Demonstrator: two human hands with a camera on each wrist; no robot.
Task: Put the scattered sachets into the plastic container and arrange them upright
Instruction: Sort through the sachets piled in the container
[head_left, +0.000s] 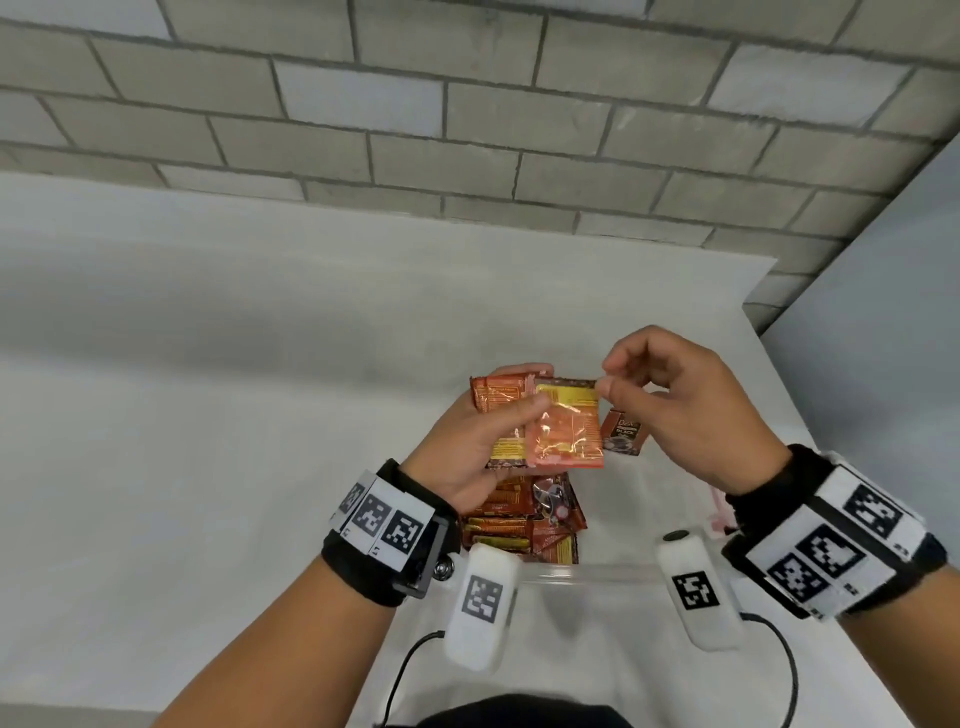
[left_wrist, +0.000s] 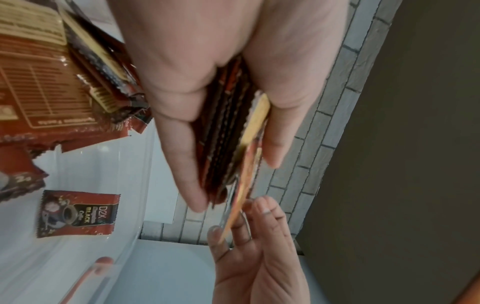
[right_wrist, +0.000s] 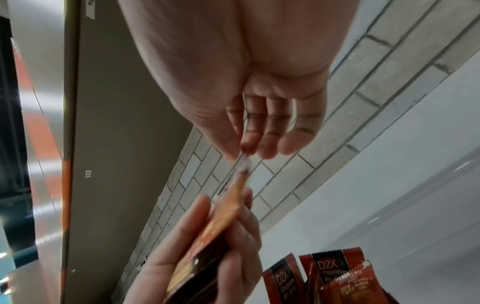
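My left hand (head_left: 498, 431) grips a stack of red-brown coffee sachets (head_left: 498, 400) above the clear plastic container (head_left: 587, 571); in the left wrist view the stack (left_wrist: 226, 148) sits edge-on between thumb and fingers. My right hand (head_left: 670, 410) pinches the top right corner of the front sachet (head_left: 569, 431), whose orange back faces me. In the right wrist view its thumb and forefinger pinch that sachet's edge (right_wrist: 242, 166). Several sachets (head_left: 524, 530) stand packed in the container's left part. One sachet (head_left: 623, 434) marked BLACK lies flat on the container floor (left_wrist: 75, 214).
The container sits on a white table (head_left: 208, 415) in front of a grey brick wall (head_left: 467, 114). A pink container clasp (head_left: 719, 512) shows under my right wrist. Cables (head_left: 779, 654) run along the table's near edge.
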